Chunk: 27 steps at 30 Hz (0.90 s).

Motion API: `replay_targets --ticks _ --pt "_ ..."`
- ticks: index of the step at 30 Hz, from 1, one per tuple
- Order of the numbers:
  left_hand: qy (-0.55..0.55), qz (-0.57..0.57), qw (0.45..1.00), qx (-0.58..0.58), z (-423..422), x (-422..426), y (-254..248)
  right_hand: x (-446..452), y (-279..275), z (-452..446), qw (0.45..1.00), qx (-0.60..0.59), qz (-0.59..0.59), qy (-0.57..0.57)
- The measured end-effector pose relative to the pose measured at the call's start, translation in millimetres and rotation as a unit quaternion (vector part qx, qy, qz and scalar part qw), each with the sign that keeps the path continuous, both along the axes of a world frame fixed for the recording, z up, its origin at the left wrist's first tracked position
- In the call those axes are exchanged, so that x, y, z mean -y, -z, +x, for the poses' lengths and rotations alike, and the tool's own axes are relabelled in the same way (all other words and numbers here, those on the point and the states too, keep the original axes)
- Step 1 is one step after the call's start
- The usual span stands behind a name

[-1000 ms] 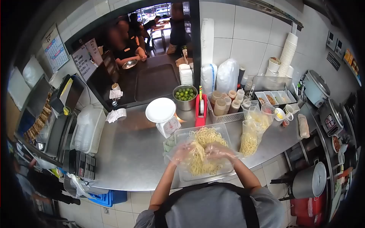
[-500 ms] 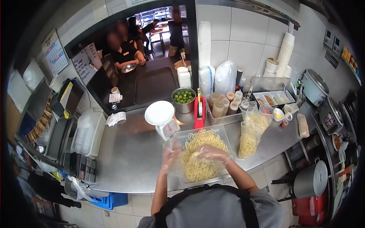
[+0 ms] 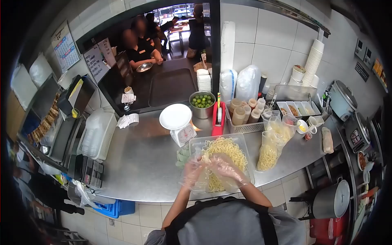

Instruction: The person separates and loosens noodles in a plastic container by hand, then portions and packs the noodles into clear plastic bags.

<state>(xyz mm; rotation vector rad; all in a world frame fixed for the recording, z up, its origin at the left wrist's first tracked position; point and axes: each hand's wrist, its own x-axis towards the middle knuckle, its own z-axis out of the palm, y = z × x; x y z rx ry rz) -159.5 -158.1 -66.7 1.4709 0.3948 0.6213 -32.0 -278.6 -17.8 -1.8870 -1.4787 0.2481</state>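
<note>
A steel counter (image 3: 139, 165) runs beneath us, with our clear tub (image 3: 197, 143) of noodles (image 3: 234, 157) resting on it, close to our body. Beyond the tub, across the counter, a dark tray (image 3: 172, 87) lies in the serving window, near a person (image 3: 141, 54) in a dark shirt with forearms over the ledge. Well to the left of the tub, a white basket (image 3: 108, 136) holds stacked clear plastic containers (image 3: 94, 134).

Behind the tub and to its right, squeeze bottles (image 3: 238, 115) stand in a perforated basket (image 3: 247, 128); just beside its right edge, clear bags (image 3: 268, 152) of noodles stand upright. A dial scale (image 3: 182, 134) topped by a white plate (image 3: 175, 116) stands behind the tub's left corner. Farther behind the tub, a metal pot (image 3: 202, 112) holds small green fruit, with a red tape dispenser (image 3: 218, 122) between pot and tub.

Over the tub's near left part, our left hand (image 3: 193, 168) and right hand (image 3: 225, 166), both in clear plastic gloves, bend their fingers inward toward a small pale clump (image 3: 205, 157). Glare and loose plastic blur the fingertips; we cannot tell which hand grasps it.
</note>
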Motion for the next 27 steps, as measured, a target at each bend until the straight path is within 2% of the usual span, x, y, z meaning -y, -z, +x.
replay_targets --ticks 3,6,8,9,11,12,14,16,18,20,21,22,25,26,27 --pt "0.005 0.018 1.0 0.015 -0.4 0.2 17.8 0.4 8.9 -2.6 0.998 -0.041 0.037 -0.03" --pt "-0.031 -0.012 0.999 -0.001 -6.5 -4.4 19.2 0.1 -0.4 9.4 0.981 -0.185 0.019 -0.06" --pt "-0.052 -0.031 0.998 0.0 -8.8 -12.2 17.2 -8.4 58.6 36.3 0.98 -0.152 0.13 -0.004" --pt "-0.061 -0.032 0.998 0.01 -11.9 -17.9 15.4 -1.4 47.4 36.4 0.933 -0.309 0.185 -0.018" --pt "-0.087 -0.037 0.995 0.009 -23.4 -24.1 11.8 10.1 -5.3 41.4 0.873 -0.448 0.192 0.032" --pt "-0.105 -0.041 0.994 -0.002 -29.8 -26.0 7.5 15.8 -25.1 50.0 0.883 -0.438 0.143 0.094" --pt "-0.143 -0.04 0.988 -0.036 -44.1 -34.7 10.3 28.4 -29.9 71.7 0.891 -0.382 0.17 0.174" --pt "-0.18 -0.031 0.98 -0.081 -63.9 -44.9 33.1 41.1 -30.1 83.5 0.895 -0.34 0.187 0.218" --pt "-0.212 -0.037 0.973 -0.082 -85.3 -62.5 86.1 51.6 -21.1 95.6 0.899 -0.287 0.207 0.257" --pt "-0.21 -0.054 0.972 -0.088 -91.5 -65.8 95.9 53.3 2.0 110.0 0.903 -0.223 0.227 0.289" --pt "-0.194 -0.069 0.974 -0.091 -90.9 -59.5 85.9 51.1 -1.8 109.3 0.92 -0.209 0.202 0.264" --pt "-0.178 -0.084 0.976 -0.094 -88.5 -51.7 77.3 48.3 -8.3 106.1 0.935 -0.195 0.175 0.239" --pt "-0.111 0.066 0.991 -0.021 -48.3 -34.1 54.0 40.2 7.8 86.2 0.978 -0.157 0.028 0.135" --pt "-0.103 0.024 0.994 0.006 -33.0 -24.7 38.4 35.8 2.2 75.8 0.977 0.102 -0.164 0.089" --pt "-0.095 -0.014 0.995 0.034 -20.0 -17.4 23.7 24.1 5.3 53.3 0.972 0.083 -0.217 0.036"
